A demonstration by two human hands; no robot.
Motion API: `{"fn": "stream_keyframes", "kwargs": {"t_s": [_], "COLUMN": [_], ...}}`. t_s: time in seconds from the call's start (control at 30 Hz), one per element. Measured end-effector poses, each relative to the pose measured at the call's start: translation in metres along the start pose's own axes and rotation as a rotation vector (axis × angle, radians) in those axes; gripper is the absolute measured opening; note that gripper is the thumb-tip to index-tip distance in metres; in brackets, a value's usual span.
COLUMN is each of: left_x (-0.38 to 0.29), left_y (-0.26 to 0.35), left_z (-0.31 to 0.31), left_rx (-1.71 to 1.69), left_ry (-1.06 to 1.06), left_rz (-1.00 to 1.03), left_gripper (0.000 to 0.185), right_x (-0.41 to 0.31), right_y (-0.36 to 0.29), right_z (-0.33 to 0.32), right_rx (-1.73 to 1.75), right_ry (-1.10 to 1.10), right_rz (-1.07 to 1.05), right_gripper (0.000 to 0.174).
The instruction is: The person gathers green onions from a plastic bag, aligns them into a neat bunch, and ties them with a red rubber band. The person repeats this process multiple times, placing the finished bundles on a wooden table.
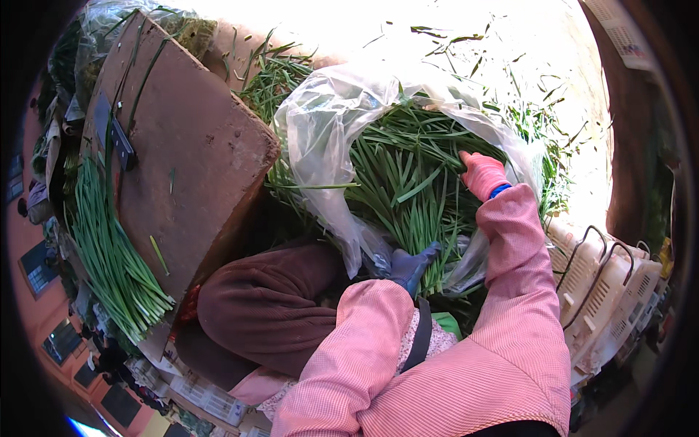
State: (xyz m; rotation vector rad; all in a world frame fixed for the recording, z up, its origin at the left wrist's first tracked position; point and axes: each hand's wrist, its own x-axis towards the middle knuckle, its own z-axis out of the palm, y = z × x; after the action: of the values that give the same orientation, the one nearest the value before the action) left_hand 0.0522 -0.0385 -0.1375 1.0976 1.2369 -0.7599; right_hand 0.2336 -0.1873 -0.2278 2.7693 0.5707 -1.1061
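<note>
My left hand (410,269), in a blue-grey glove, is closed around the stem ends of a bunch of garlic chives (431,232), its thumb lying across them. The leaves fan away from me into a large clear plastic bag (322,123) whose mouth is rolled open. My right hand (483,176), in a coral-pink glove, rests against loose green leaves (431,131) at the bag's right side. Its fingertips are partly sunk among the leaves, so its grip is hidden.
To the left a wooden board (185,136) stands raised, bearing a cleaver (113,131) and a bundle of chives (112,257) along its outer edge. White plastic crates (595,278) with wire handles are at my right. Leaf scraps (540,125) litter the sunlit ground. My bent knee (262,295) lies beside the board.
</note>
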Motion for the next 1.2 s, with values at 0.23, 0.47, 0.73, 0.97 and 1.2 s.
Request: {"fn": "stream_keyframes", "kwargs": {"t_s": [0.23, 0.47, 0.73, 0.97, 1.2], "left_x": [0.097, 0.129, 0.095, 0.099, 0.142], "left_y": [-0.104, -0.13, -0.111, -0.103, -0.119], "left_z": [-0.011, -0.024, -0.032, -0.04, -0.036], "left_rx": [-0.546, -0.527, -0.034, 0.185, -0.235], "left_ry": [-0.655, -1.06, -0.655, -0.541, -0.489], "left_rz": [0.321, 0.781, 0.948, 0.588, 0.274], "left_gripper": [0.033, 0.035, 0.038, 0.048, 0.043], "right_x": [-0.036, -0.091, -0.174, -0.203, -0.203], "right_y": [0.032, 0.038, 0.064, -0.027, -0.028], "right_z": [-0.042, -0.077, -0.059, 0.044, 0.069], "right_rx": [0.0, 0.017, 0.752, 0.958, 1.24], "right_ry": [0.006, -0.03, 0.244, -0.132, 0.027], "right_rz": [-0.03, 0.079, 0.143, 0.043, 0.141], "right_gripper": [0.044, 0.036, 0.03, 0.034, 0.037]}}
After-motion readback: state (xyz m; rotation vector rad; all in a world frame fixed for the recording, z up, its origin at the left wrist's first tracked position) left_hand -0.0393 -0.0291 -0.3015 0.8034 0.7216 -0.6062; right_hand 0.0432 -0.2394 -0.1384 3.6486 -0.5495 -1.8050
